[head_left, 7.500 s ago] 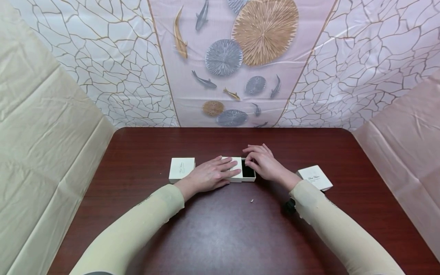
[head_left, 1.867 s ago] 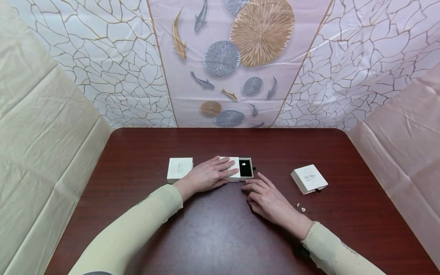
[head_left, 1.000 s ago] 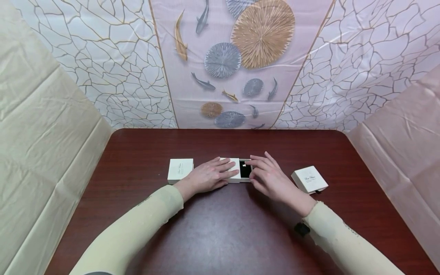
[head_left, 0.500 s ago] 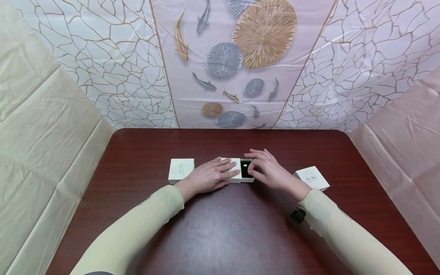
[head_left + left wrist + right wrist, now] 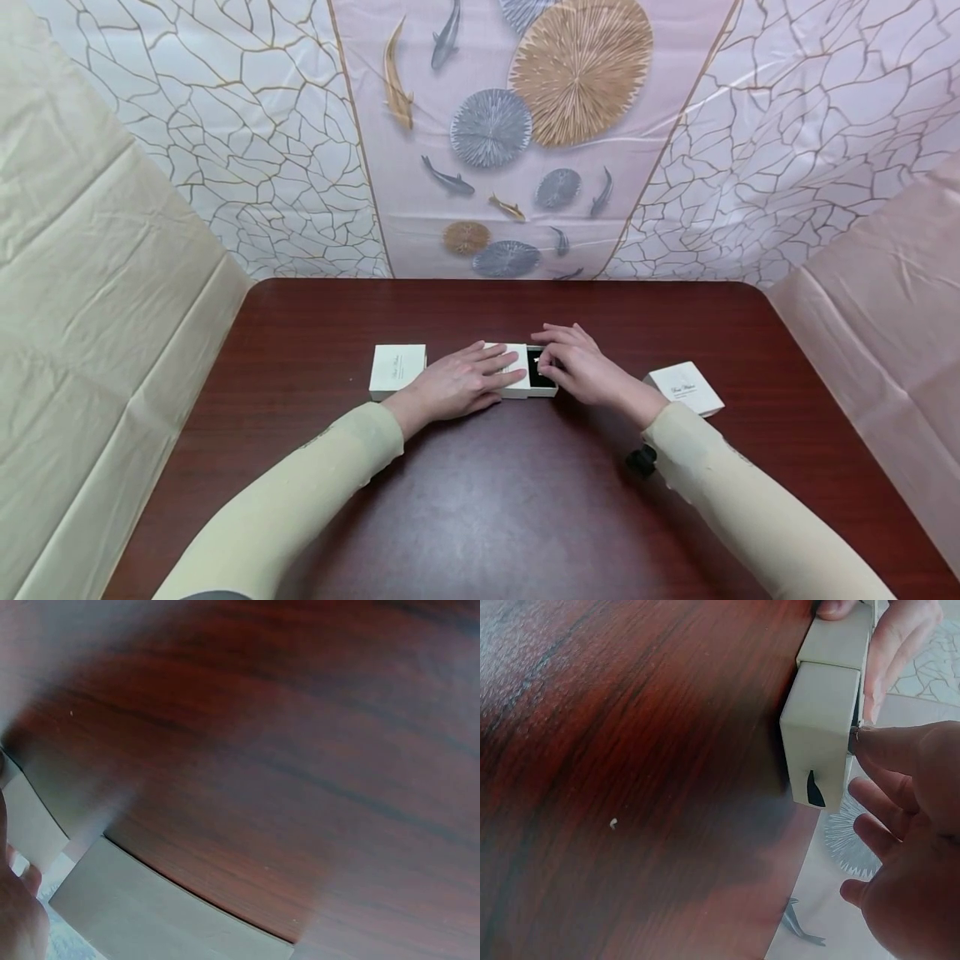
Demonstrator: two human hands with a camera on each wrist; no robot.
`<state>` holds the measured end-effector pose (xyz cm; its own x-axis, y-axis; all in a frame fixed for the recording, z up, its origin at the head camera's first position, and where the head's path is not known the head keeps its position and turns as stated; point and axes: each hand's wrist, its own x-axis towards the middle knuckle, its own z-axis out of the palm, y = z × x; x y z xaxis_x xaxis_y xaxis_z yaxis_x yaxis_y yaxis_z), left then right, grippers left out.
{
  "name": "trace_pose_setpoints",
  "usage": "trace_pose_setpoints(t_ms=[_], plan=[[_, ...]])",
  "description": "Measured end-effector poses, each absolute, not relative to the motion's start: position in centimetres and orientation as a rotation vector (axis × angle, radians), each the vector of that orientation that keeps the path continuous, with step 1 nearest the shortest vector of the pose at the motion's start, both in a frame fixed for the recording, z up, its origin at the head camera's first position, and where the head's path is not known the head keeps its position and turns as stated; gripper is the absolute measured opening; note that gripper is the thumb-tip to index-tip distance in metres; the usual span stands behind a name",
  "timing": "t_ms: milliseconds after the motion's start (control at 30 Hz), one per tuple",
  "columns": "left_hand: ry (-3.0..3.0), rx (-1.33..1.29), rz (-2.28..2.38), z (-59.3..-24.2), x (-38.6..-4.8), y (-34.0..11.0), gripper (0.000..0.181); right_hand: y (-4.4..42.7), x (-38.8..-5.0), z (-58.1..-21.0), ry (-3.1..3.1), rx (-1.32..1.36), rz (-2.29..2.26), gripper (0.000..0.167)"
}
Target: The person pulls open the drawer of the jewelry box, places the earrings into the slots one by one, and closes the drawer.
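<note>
The back is closed off by a hanging cloth [image 5: 495, 196], printed with fish and round leaf shapes, beyond a red-brown bench [image 5: 465, 517]. Across the bench, two pale sleeves [image 5: 292, 492] are stretched from the near side. The left hand [image 5: 459, 379] is laid over the middle box [image 5: 838, 637] with its grip spread, the fingers rested across the top and the thumb against the near side. The right hand [image 5: 581, 367] is curled in from the other side; in its grip, thumb and forefinger are brought together at the opening of the drawer [image 5: 821, 705] (whether anything is pinched between them cannot be told). The middle box is flanked by a left box [image 5: 397, 365] and a right box [image 5: 687, 387], the latter turned at an angle and partly covered by the right wrist. A black object [image 5: 642, 460] is seen under the right cuff. The drawer is set partly out of the middle box, lined in dark material [image 5: 535, 380] and fitted with a black tab [image 5: 814, 789]. A tiny white piece [image 5: 537, 361] is glimpsed on that lining, just beside the right fingertips, and, in the right wrist view, a white speck [image 5: 613, 823] is shown on the bench.
</note>
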<state>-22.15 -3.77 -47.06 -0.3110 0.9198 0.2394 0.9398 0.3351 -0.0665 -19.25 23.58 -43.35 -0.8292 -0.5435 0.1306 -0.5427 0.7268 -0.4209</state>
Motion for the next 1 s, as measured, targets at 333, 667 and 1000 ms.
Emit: trace_pose_setpoints(t_ms=[333,667,1000], plan=[[-2.369,-1.678,-0.128,-46.96,-22.08,-3.75,0.053,23.49,-19.29,-43.71,2.917,-0.933,-0.698,0.015],[-2.361,-1.679,-0.138,-47.09,-22.03,-3.8,0.053,23.07,-19.16,-43.57,2.953,-0.905,-0.614,0.017],[-2.353,-1.681,-0.133,-47.1,-22.09,-3.78,0.053,23.21,-19.35,-43.91,3.032,-0.905,-0.569,0.015]])
